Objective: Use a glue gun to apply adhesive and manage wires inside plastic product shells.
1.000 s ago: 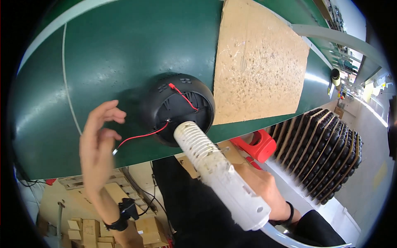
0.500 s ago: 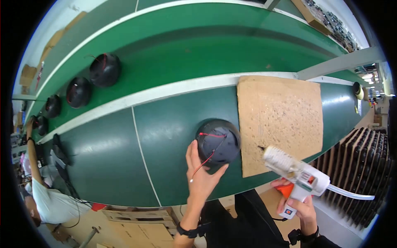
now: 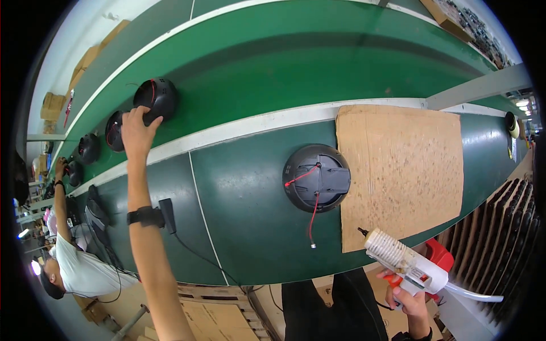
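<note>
My left hand (image 3: 138, 132) reaches far left onto the green belt. Its fingers and thumb close on the near rim of a black round shell (image 3: 163, 98) with a red wire inside. In my right hand (image 3: 412, 304) is a white hot glue gun (image 3: 418, 271) with an orange trigger, its dark nozzle pointing up and left over the cardboard's near edge. A clear glue stick sticks out of its back. Another black round shell (image 3: 304, 193) rests on the dark green table, touched by neither hand. Red wires cross its ribbed inside, one ending in a small white connector (image 3: 313, 245).
A stained cardboard sheet (image 3: 404, 176) lies right of the nearer shell. More black shells (image 3: 89, 149) line the belt, where a co-worker's hand (image 3: 61, 166) reaches. A black strap-like item (image 3: 96, 210) lies at the table's left. Racked dark parts (image 3: 500, 233) stand at right.
My left hand has left the nearer shell and moved up left to one on the belt. The nearer shell now sits turned, its wire hanging toward me. The glue gun stays in my right hand, slightly lower.
</note>
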A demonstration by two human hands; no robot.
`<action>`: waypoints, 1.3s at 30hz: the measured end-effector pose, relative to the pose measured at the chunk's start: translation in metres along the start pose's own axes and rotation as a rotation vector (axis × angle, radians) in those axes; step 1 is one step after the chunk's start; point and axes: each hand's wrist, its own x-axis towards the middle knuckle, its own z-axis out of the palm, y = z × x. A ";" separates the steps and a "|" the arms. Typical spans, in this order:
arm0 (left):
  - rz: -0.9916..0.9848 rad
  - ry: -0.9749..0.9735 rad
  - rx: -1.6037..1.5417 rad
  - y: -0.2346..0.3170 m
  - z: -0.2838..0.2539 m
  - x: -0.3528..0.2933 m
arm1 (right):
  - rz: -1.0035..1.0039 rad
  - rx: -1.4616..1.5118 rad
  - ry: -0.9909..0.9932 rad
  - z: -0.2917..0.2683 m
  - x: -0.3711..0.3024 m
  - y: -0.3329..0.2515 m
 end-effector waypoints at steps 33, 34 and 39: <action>-0.168 -0.372 -0.601 0.223 -0.132 -0.261 | -0.346 -0.939 -0.391 0.097 0.051 0.018; -0.150 -0.375 -0.535 0.224 -0.134 -0.261 | -0.371 -0.955 -0.381 0.095 0.050 0.019; -0.135 -0.566 -0.414 0.219 -0.140 -0.260 | -0.380 -1.036 -0.372 0.096 0.054 0.015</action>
